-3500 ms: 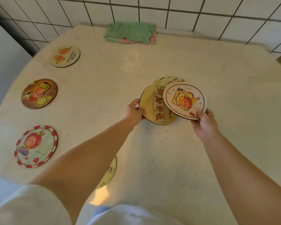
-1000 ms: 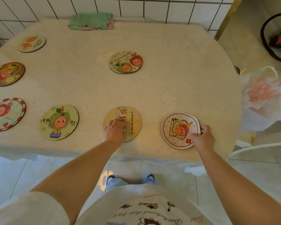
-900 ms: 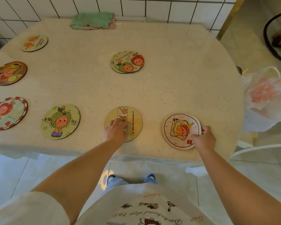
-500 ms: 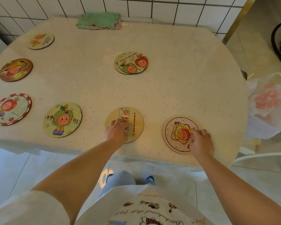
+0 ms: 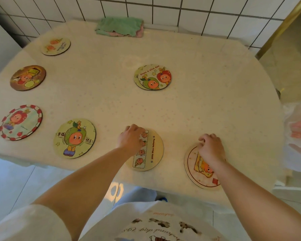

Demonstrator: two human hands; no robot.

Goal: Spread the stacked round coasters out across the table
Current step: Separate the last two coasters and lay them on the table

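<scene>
A small stack of round coasters [image 5: 152,77] lies at the table's middle, its top one showing a green and a red character. My left hand [image 5: 131,139] rests with bent fingers on a yellow coaster with a picture strip [image 5: 150,150] near the front edge. My right hand [image 5: 210,147] sits with curled fingers on the far part of a white coaster with a yellow character [image 5: 201,171], flat at the front right. Single coasters lie to the left: a green-headed one [image 5: 74,138], a red-scalloped one [image 5: 20,122], a brown one [image 5: 27,77] and a pale one [image 5: 55,46].
A folded green and pink cloth [image 5: 120,26] lies at the back edge against the tiled wall. The cream table [image 5: 207,87] ends at a rounded edge on the right, where a white plastic bag [image 5: 297,136] hangs. My apron and the floor fill the bottom.
The two coasters held above the table 3.5 s ago now lie flat at the front. My right hand has slid from the white coaster's near edge onto its top. My left hand stays put.
</scene>
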